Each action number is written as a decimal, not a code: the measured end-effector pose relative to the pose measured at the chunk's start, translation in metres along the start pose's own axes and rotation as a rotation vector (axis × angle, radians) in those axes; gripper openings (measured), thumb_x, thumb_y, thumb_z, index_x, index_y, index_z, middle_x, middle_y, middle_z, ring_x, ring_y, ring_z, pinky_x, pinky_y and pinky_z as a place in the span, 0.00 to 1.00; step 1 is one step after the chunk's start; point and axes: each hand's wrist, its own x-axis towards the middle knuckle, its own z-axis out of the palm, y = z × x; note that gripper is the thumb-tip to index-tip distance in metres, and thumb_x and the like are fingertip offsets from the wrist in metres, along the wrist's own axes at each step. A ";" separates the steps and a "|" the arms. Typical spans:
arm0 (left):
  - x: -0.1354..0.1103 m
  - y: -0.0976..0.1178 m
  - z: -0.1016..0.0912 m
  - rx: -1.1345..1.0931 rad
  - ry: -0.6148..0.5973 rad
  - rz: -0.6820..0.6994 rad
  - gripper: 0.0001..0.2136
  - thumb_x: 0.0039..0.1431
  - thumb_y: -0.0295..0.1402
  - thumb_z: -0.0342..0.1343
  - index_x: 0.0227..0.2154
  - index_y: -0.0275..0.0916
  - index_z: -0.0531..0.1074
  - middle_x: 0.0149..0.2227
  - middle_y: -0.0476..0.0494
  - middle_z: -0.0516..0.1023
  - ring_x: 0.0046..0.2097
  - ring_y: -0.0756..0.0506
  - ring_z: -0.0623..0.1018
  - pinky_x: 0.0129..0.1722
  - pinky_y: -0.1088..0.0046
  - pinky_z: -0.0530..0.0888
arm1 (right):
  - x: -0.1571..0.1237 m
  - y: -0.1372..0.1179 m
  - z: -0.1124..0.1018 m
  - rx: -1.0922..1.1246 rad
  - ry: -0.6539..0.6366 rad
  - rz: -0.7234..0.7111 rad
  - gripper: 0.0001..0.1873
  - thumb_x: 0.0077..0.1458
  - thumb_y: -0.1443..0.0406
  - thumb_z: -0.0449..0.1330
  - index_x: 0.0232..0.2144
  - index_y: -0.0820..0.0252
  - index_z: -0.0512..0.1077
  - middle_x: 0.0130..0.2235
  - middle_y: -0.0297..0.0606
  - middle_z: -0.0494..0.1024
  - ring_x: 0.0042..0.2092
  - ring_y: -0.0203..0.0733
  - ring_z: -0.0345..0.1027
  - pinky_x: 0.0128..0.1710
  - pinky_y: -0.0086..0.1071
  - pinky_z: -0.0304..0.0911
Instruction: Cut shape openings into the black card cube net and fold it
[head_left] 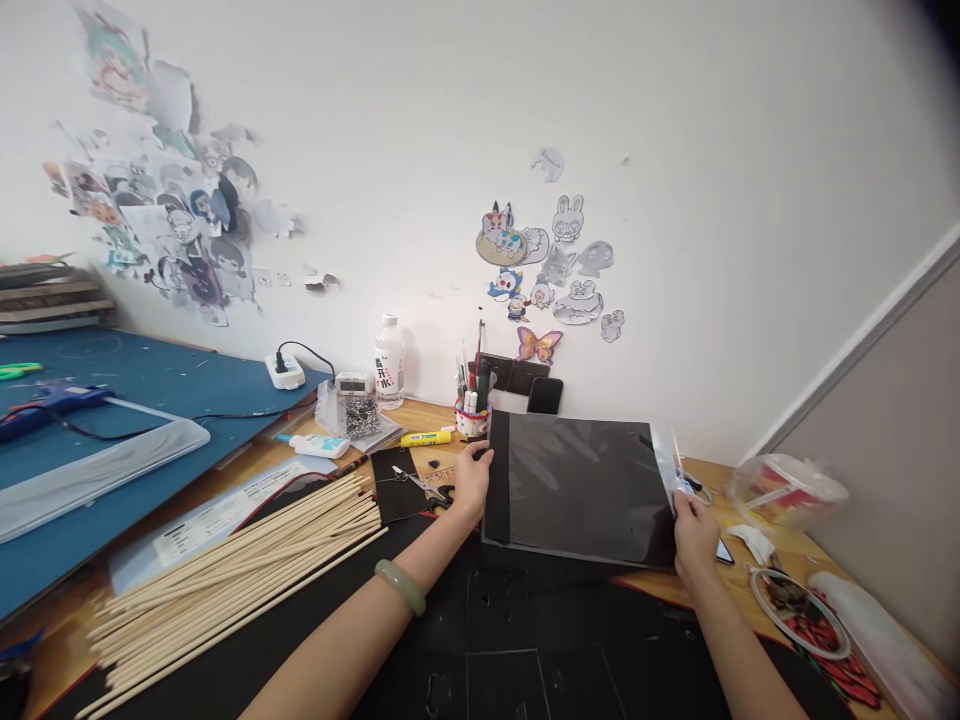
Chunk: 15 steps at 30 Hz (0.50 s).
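Note:
Both hands hold up a flat pack of black sheets [585, 490] in a clear plastic sleeve, tilted above the table. My left hand [472, 480] pinches its left edge, beside a darker strip. At the right edge, my right hand [695, 535] grips the pack near the loose clear end of the sleeve. A pair of scissors [424, 485] with black handles lies just left of my left hand, partly over a small black piece [391, 490]. Below the pack, black sheet material [525, 640] with cut lines and small cut-outs covers the table front.
Several wooden sticks [247, 580] lie in a bundle at the left. Behind them are a glue bottle [319, 446], a yellow marker [426, 438], a pen cup [472, 415] and a water bottle [389, 362]. A blue board [225, 400] carries a glue gun [56, 405]. A plastic-wrapped tub [787, 490] stands right.

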 end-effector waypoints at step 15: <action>-0.007 0.011 0.003 0.240 -0.048 0.055 0.15 0.58 0.36 0.50 0.45 0.35 0.64 0.46 0.42 0.68 0.43 0.44 0.71 0.41 0.61 0.71 | -0.003 -0.006 -0.010 0.081 0.028 -0.060 0.16 0.56 0.62 0.53 0.46 0.63 0.64 0.46 0.41 0.68 0.43 0.42 0.66 0.40 0.41 0.64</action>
